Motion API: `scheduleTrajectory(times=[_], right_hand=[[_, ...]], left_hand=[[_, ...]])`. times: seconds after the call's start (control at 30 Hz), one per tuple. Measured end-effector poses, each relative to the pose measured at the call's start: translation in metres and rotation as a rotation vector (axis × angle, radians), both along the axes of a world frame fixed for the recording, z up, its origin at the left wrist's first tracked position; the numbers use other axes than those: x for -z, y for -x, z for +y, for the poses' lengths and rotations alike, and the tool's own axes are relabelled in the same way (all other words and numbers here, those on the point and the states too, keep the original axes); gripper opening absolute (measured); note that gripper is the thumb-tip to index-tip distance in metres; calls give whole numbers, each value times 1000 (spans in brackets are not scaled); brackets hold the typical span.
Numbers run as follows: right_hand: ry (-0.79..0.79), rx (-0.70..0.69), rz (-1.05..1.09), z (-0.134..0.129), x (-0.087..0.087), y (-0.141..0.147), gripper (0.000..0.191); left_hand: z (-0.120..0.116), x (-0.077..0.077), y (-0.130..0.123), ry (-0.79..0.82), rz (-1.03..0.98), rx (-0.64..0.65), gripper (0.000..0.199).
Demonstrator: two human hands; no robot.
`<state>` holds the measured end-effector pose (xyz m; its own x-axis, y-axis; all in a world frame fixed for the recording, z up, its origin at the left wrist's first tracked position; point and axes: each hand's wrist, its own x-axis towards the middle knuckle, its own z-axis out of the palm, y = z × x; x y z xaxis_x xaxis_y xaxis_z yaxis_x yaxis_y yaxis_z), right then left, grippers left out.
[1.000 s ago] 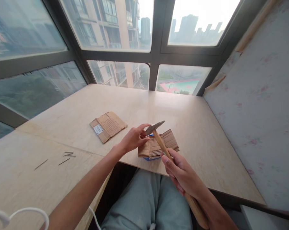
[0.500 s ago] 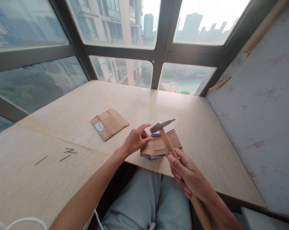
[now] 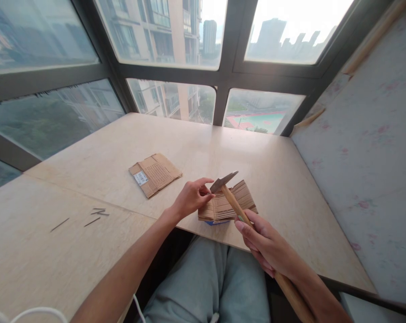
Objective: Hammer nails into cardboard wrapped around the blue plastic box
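Observation:
My right hand (image 3: 265,242) is wrapped round the wooden handle of a hammer (image 3: 235,202). The hammer's metal head is low over the folded cardboard (image 3: 219,208), right beside the fingertips of my left hand (image 3: 192,196). Thumb and finger of my left hand are pinched together at the cardboard's upper left part; what they hold is too small to make out. Under the cardboard, a bit of a blue object (image 3: 218,222) shows at the front edge.
Another flat cardboard piece (image 3: 156,174) with a white label lies to the left. Several thin metal nails (image 3: 97,215) are scattered further left on the pale tabletop (image 3: 105,152). A white cable (image 3: 37,309) is at the bottom left. Windows and a papered wall border the top.
The hammer head has come down and slightly left, closer to my left fingertips. My left hand has hardly moved.

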<state>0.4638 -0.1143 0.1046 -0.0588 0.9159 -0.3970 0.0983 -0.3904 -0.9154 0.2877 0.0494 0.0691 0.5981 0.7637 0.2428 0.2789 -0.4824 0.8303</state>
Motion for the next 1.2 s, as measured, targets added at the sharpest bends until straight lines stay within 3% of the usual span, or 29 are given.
scheduleTrajectory(times=[0.57, 0.87, 1.2], right_hand=[[-28, -72, -217, -2, -4, 1, 30], [-19, -42, -157, -3, -2, 1, 30], [-51, 58, 37, -4, -15, -1, 36]], left_hand=[[-1, -6, -1, 12, 58, 15, 30], [1, -5, -1, 28, 43, 33, 31], [3, -1, -3, 52, 32, 32, 28]])
